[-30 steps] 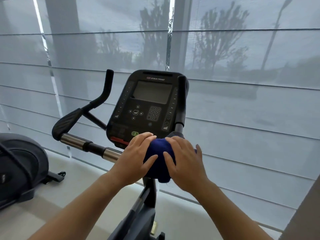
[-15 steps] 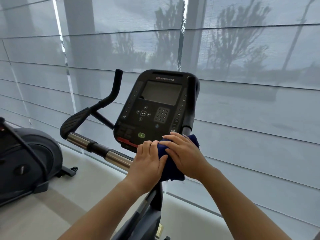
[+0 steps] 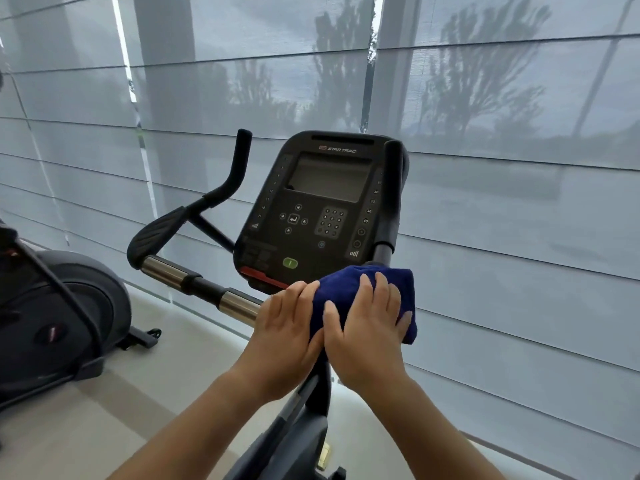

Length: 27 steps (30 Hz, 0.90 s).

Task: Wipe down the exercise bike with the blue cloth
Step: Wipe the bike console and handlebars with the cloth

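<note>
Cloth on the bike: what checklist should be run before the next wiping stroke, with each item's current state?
1. Cloth draped over the handlebar, just below the console: ok.
2. Right hand on the cloth, fingers curled over it: ok.
3. Left hand at the cloth's left edge; whether it holds cloth or bar: cannot tell.
4. Handlebar to the left of the hands uncovered, open for a stroke: ok.
5. Console already wiped: cannot tell.
</note>
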Each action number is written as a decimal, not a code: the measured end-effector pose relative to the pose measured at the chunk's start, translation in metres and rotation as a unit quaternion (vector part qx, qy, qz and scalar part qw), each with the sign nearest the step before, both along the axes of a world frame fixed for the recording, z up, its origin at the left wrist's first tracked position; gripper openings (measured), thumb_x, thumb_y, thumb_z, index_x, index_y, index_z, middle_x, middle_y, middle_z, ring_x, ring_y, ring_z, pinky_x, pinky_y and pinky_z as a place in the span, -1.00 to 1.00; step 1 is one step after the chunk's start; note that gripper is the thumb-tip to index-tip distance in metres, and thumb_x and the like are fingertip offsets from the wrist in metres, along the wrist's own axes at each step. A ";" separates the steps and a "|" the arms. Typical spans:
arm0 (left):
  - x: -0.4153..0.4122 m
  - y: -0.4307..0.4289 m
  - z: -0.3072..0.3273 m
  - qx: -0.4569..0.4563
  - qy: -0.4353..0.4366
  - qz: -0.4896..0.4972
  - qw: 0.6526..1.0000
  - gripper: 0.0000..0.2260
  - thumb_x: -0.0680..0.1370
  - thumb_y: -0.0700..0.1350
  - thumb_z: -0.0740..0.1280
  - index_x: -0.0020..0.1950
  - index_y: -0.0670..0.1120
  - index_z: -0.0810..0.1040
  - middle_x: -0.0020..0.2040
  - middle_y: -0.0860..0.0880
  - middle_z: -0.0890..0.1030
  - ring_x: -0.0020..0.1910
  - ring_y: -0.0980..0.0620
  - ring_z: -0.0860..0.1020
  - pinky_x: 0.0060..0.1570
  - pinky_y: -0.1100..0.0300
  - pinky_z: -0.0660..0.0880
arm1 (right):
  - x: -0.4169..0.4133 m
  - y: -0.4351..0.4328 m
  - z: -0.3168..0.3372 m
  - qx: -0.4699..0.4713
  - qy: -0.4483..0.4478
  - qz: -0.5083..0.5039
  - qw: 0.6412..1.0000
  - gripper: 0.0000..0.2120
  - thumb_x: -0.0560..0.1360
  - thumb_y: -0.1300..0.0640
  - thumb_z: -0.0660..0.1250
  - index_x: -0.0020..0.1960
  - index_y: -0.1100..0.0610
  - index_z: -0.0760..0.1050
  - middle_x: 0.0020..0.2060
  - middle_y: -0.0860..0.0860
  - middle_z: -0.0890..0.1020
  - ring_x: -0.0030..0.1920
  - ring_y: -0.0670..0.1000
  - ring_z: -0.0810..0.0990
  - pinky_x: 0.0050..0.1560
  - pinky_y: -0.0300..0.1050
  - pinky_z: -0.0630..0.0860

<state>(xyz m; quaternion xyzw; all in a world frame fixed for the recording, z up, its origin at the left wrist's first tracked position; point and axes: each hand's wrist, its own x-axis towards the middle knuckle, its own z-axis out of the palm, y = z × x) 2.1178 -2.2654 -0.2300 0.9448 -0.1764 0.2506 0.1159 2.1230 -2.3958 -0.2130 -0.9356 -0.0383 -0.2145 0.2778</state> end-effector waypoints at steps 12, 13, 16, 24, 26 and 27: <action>0.050 0.057 0.010 0.024 0.035 -0.116 0.992 -0.35 0.48 0.27 -0.23 0.50 0.01 -0.23 0.49 0.03 0.05 0.46 0.11 -0.03 0.46 0.04 -0.08 | 0.007 -0.031 0.027 -0.034 -0.023 0.144 0.989 -0.35 0.29 -0.14 0.27 0.36 -0.06 0.29 0.38 -0.17 0.30 0.40 -0.15 0.16 0.43 0.11 0.12; 0.054 0.057 0.009 0.024 0.026 -0.128 0.991 -0.35 0.49 0.26 -0.23 0.51 0.00 -0.21 0.49 0.02 0.07 0.45 0.11 -0.01 0.45 0.10 -0.09 | 0.001 -0.034 0.028 -0.027 -0.009 0.156 0.987 -0.36 0.28 -0.10 0.27 0.36 -0.09 0.28 0.39 -0.22 0.28 0.40 -0.20 0.12 0.45 0.08 0.11; 0.064 0.057 0.005 0.039 -0.008 -0.144 0.989 -0.35 0.51 0.25 -0.19 0.52 -0.05 -0.06 0.46 0.00 0.20 0.42 0.09 0.12 0.38 0.22 0.02 | -0.010 -0.036 0.029 -0.036 0.047 0.136 0.989 -0.35 0.27 -0.08 0.21 0.36 -0.14 0.23 0.42 -0.28 0.19 0.46 -0.21 -0.03 0.48 0.05 -0.01; 0.067 0.053 -0.008 -0.011 -0.093 -0.122 0.988 -0.51 0.54 0.18 -0.11 0.25 0.00 0.42 -0.21 0.07 0.63 -0.29 0.04 0.58 -0.34 0.17 0.43 | 0.022 0.033 0.020 0.022 -0.004 -0.186 0.982 -0.35 0.45 -0.17 0.23 0.44 0.08 0.16 0.47 0.05 0.17 0.44 0.17 0.10 0.32 0.25 0.28; 0.068 0.053 -0.009 0.006 -0.097 -0.101 0.990 -0.54 0.54 0.15 -0.11 0.28 0.01 0.39 -0.31 0.04 0.61 -0.35 0.01 0.55 -0.37 0.15 0.40 | 0.028 0.028 0.023 -0.021 0.002 -0.185 0.983 -0.41 0.44 -0.11 0.23 0.40 0.10 0.24 0.44 0.07 0.24 0.41 0.17 0.15 0.31 0.24 0.30; 0.068 0.053 -0.009 0.011 -0.101 -0.092 0.991 -0.55 0.55 0.13 -0.09 0.28 0.01 0.39 -0.33 0.02 0.60 -0.37 -0.01 0.54 -0.38 0.15 0.38 | 0.027 0.025 0.024 -0.030 0.001 -0.175 0.984 -0.44 0.44 -0.08 0.23 0.37 0.11 0.28 0.42 0.07 0.27 0.41 0.17 0.17 0.31 0.22 0.30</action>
